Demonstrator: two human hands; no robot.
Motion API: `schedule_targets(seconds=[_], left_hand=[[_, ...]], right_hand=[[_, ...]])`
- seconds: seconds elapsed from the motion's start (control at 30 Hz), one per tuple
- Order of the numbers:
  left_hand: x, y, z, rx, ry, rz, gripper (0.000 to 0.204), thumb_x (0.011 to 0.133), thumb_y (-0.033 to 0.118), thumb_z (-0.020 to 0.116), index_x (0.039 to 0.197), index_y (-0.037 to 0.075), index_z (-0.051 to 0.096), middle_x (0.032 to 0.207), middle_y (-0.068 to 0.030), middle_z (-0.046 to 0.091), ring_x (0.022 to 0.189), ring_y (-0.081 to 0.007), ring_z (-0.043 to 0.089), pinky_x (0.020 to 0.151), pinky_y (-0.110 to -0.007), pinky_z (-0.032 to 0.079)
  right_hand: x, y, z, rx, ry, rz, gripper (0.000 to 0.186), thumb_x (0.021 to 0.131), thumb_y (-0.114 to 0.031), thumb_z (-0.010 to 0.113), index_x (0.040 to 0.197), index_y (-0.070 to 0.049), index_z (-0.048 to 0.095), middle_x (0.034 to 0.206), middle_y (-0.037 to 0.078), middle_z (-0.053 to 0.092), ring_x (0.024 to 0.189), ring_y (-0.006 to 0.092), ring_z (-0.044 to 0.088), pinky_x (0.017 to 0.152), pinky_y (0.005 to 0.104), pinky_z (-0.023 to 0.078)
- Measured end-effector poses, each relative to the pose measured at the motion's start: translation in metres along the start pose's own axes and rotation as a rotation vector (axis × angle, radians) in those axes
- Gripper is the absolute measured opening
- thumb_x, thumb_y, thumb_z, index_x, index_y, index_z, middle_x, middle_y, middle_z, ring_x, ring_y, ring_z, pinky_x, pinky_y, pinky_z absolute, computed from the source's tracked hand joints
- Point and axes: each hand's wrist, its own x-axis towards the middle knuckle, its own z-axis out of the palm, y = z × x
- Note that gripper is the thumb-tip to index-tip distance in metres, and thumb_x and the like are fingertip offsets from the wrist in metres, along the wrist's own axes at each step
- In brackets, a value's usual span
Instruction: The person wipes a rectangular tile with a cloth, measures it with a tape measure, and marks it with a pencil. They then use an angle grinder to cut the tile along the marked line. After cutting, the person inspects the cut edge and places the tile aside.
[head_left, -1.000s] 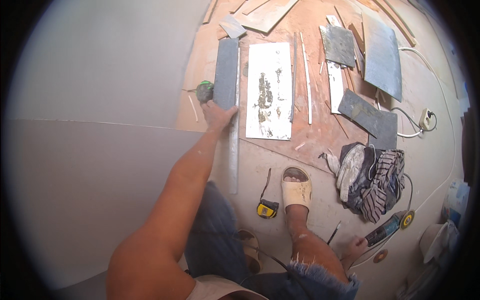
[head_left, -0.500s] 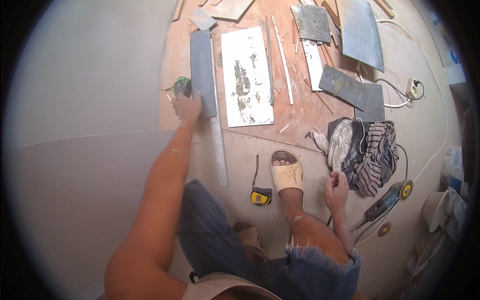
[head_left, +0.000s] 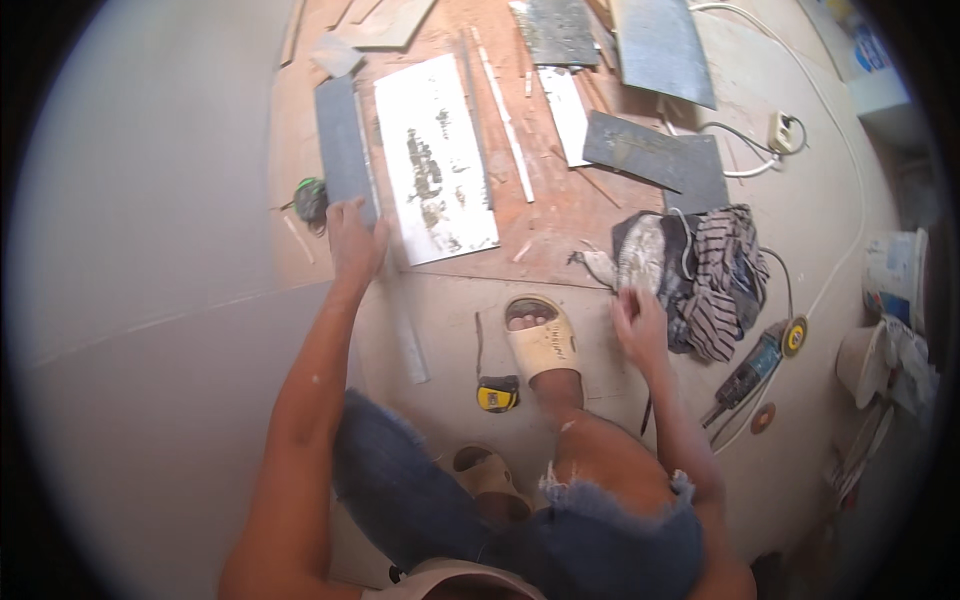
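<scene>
My left hand [head_left: 357, 245] is closed over the near end of a long dark grey tile strip [head_left: 346, 135] lying on the floor. Just left of that strip is a small dark and green object [head_left: 311, 201], whose kind I cannot make out. A white board [head_left: 436, 160] with dark smears lies to the right of the strip. My right hand [head_left: 640, 325] is held above the floor near a heap of cloths [head_left: 690, 270], its fingers curled together. Whatever may be between those fingers is hidden.
A yellow tape measure [head_left: 497, 394] lies left of my sandalled foot [head_left: 541, 345]. An angle grinder [head_left: 752, 375] rests at the right, a loose disc [head_left: 763, 418] beside it. Beyond are grey tile pieces [head_left: 635, 150], a power socket [head_left: 783, 132] with cords and a white bucket [head_left: 893, 275].
My left hand has shifted from the strip's left edge to its near end. The whole view has swung, so the floor things sit further left and my right hand appears higher.
</scene>
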Motion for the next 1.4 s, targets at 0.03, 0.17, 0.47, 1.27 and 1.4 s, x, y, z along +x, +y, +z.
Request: schedule_targets(seconds=[0.03,0.17,0.47,1.27,1.4], left_hand=[[-0.009,0.014,-0.001,-0.065,-0.08,0.023,0.052,0.083,0.021,0.073,0.125,-0.005,0.056,0.125,-0.0257,0.05,0.118,-0.0408,0.051,0.104,-0.046,0.042],[-0.04,0.073,-0.028,-0.257,-0.445,0.061,0.051,0.085,0.023,0.072,0.127,-0.002,0.056,0.122,-0.0225,0.052,0.115,-0.0366,0.055,0.099,-0.044,0.046],[-0.101,0.085,-0.066,-0.402,-0.771,-0.072,0.05,0.089,0.026,0.07,0.129,0.001,0.054,0.124,-0.0212,0.054,0.111,-0.0384,0.061,0.092,-0.045,0.05],[-0.253,0.152,-0.012,0.112,-0.74,0.768,0.059,0.082,0.028,0.062,0.131,-0.004,0.054,0.122,-0.0184,0.056,0.112,-0.0325,0.051,0.096,-0.042,0.042],[-0.272,0.145,0.009,0.178,-0.668,0.704,0.055,0.087,0.025,0.057,0.136,0.0,0.053,0.119,-0.0159,0.057,0.108,-0.0304,0.052,0.091,-0.041,0.043]], right_hand=[[0.027,-0.001,-0.004,-0.051,0.05,-0.059,0.02,0.088,-0.016,0.07,0.098,0.0,0.061,0.078,0.012,0.06,0.069,0.0251,0.057,0.065,0.0376,0.047],[0.142,0.008,-0.023,-0.418,0.05,-0.114,0.047,0.085,-0.021,0.073,0.122,0.002,0.057,0.116,0.023,0.061,0.11,0.0415,0.058,0.095,0.0472,0.047],[0.251,-0.002,-0.046,-1.083,-0.303,0.074,0.104,0.071,-0.021,0.082,0.157,-0.005,0.025,0.158,0.014,0.036,0.145,0.0347,0.038,0.12,0.0515,0.031],[0.125,-0.106,0.089,-0.82,-0.627,-0.417,0.087,0.066,-0.034,0.087,0.135,0.003,0.049,0.136,0.018,0.052,0.129,0.0341,0.047,0.111,0.0425,0.039],[0.128,-0.104,0.095,-0.847,-0.646,-0.43,0.088,0.066,-0.036,0.087,0.135,0.004,0.049,0.139,0.018,0.052,0.13,0.033,0.047,0.112,0.0415,0.038]])
